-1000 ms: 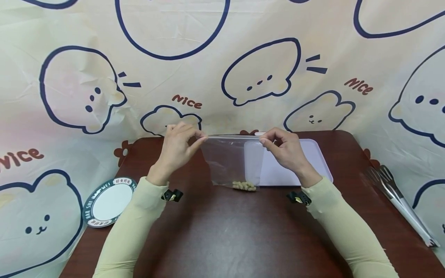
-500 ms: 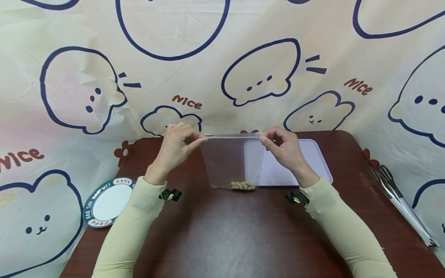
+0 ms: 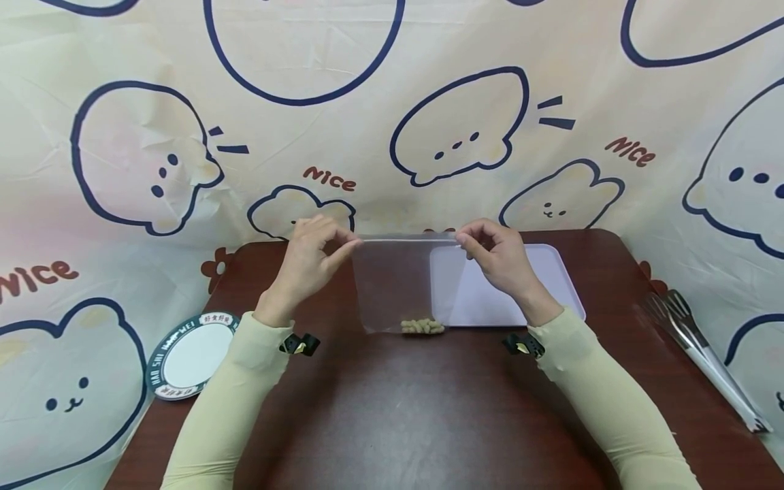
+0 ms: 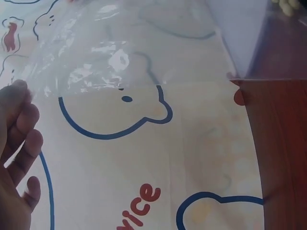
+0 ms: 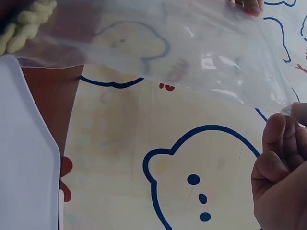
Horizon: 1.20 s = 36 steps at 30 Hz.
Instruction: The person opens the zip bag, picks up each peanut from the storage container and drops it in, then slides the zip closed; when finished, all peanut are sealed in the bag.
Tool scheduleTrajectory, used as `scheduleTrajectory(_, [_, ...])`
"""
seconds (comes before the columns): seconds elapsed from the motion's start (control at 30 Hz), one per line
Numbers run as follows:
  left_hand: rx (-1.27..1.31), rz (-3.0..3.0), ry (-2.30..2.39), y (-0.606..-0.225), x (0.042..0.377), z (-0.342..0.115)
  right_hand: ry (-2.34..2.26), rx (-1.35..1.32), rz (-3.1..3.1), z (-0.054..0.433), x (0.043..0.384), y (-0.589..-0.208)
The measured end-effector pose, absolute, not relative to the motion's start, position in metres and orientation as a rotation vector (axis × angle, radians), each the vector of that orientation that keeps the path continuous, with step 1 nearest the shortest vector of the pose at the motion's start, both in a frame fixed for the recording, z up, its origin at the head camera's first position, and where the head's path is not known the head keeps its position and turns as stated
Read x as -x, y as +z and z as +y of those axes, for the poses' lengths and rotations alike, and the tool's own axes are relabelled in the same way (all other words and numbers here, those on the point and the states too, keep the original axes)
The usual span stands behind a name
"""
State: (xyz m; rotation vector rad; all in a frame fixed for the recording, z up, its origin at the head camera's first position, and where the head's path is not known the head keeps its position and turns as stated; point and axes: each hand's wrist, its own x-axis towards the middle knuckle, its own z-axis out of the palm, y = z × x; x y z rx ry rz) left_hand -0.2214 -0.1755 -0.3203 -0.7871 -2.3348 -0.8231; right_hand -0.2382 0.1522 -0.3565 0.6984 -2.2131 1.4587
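Observation:
A clear zip bag (image 3: 395, 286) hangs upright, spread wide between the two hands. My left hand (image 3: 309, 265) pinches its top left corner between thumb and forefinger. At the top right corner, my right hand (image 3: 499, 262) pinches the bag the same way. Several pale yellow lumpy pieces, like peanuts in the shell (image 3: 422, 327), lie along the bag's bottom edge. The right wrist view shows these lumpy pieces (image 5: 29, 24) through the film at upper left. In the left wrist view the fingers (image 4: 24, 124) are at the left, beside the shiny film (image 4: 115, 57).
Behind the bag and right hand lies a white tray (image 3: 551, 279) on the dark brown table (image 3: 392, 408). A green-rimmed plate (image 3: 192, 354) is at the left edge, metal tongs (image 3: 710, 361) at the right edge. A patterned cloth (image 3: 380, 136) stands behind.
The pieces at the bag's bottom have shifted slightly to the left, and the bag hangs flatter. Both hands keep their pinch and have barely moved.

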Motion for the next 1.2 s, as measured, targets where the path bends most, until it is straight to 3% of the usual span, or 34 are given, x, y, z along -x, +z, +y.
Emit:
scheduleTrajectory(0.8, [0.875,-2.389,-0.931,-0.328,0.222,-0.17,1.638,-0.732,-2.221,0.142,0.242,-0.363])
scheduleTrajectory(1.2, [0.757,-2.491,-0.867,-0.326,0.22,-0.17,1.641,-0.784,-2.379,0.144,0.242,-0.366])
